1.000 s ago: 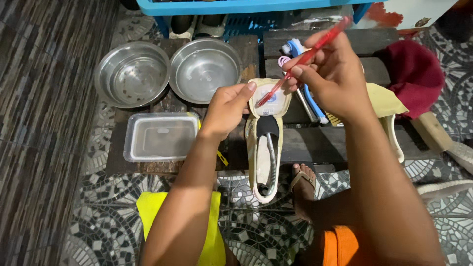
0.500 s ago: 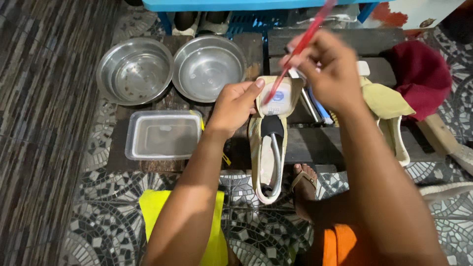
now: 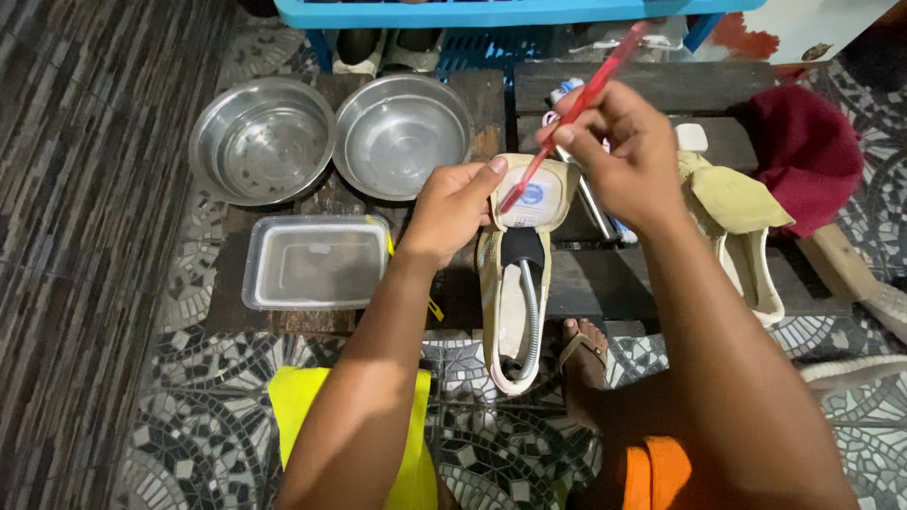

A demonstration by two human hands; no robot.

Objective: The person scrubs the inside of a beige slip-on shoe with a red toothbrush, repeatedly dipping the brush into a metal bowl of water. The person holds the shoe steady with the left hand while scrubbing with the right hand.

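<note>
Red toothbrush (image 3: 576,109) over beige shoe (image 3: 518,274), bowls (image 3: 404,135) clear

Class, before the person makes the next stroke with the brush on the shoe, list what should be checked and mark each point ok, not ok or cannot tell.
1. Left hand steadies the beige shoe at its toe end: ok.
2. Right hand grips the red toothbrush: ok.
3. Brush head meets the shoe: ok, it touches near the toe.
4. Water in the two metal bowls: cannot tell.
5. Plastic container within reach, beside the left hand: ok.
6. Second shoe lies apart, to the right: ok.
</note>
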